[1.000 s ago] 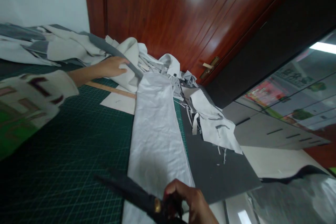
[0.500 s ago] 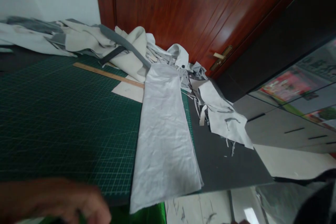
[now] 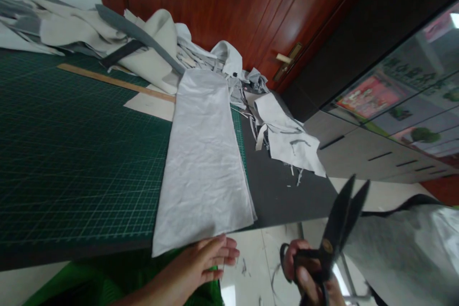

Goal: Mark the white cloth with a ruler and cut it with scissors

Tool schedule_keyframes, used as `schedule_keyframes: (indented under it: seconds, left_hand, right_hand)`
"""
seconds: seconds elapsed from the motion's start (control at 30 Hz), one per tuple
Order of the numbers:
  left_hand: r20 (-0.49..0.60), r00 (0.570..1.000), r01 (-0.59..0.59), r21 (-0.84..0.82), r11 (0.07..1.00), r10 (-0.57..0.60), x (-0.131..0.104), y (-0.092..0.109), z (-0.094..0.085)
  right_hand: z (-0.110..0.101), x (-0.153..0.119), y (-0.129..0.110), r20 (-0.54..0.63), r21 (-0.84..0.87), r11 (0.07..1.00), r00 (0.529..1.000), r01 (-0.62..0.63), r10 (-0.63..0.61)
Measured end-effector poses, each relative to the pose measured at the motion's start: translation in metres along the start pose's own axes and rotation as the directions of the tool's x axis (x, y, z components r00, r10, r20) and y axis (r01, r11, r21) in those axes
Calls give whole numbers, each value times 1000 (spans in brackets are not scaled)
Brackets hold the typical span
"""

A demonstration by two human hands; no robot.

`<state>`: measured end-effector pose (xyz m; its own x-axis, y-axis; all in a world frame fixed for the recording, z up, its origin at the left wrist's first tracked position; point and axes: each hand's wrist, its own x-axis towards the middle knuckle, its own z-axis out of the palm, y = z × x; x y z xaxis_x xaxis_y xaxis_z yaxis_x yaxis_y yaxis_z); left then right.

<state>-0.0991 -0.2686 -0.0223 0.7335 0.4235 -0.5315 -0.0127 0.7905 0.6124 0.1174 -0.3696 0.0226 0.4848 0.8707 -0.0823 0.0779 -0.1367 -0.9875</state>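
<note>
A long piece of folded white cloth [image 3: 204,162] lies over the green cutting mat [image 3: 89,167], its near end hanging slightly past the table edge. At that near end is my left hand [image 3: 211,260], fingers stretched out, by the cloth's lower edge and holding nothing. Off the table's front at lower right, my right hand [image 3: 308,277] grips black scissors [image 3: 339,234] by the handles. Their blades are parted and point up and away from me, with nothing between them.
Behind the cloth lie a wooden ruler [image 3: 114,81], a paper piece [image 3: 152,105] and heaped fabric scraps [image 3: 147,40]. More white scraps [image 3: 292,141] lie on the dark tabletop [image 3: 287,201]. A large pale bag [image 3: 409,248] stands at right; beyond are a wooden door [image 3: 215,5] and cabinet [image 3: 358,148].
My left hand has moved right to the cloth's near edge. My right hand has come up into view with the scissors, their blades apart. The camera view has shifted.
</note>
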Motion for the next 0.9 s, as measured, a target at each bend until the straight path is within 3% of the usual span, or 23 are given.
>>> schedule_keyframes:
  seconds: [0.1,0.3,0.43,0.67,0.8,0.9]
  left_hand:
    - [-24,999,-27,-76,997,26,-3,3,9]
    - [-74,985,-160,-109,981,153,-8,-3,23]
    - [-60,986,-166,-159,973,159,-5,-11,28]
    - [-71,985,-170,-210,963,158,1,-7,38]
    - [-54,986,-168,-328,930,159,5,-16,41]
    - [-27,994,-107,-315,943,104,6,-24,44]
  right_hand:
    - [2,15,-9,-107,-129,991,994,-41,27]
    - [25,57,-26,111,-279,958,993,63,-33]
    - [33,77,-28,157,-481,870,987,112,-40]
    - [32,83,-26,237,-499,858,972,123,-1]
    - [36,82,-30,255,-542,832,967,122,24]
    - [43,81,-35,276,-598,788,961,146,31]
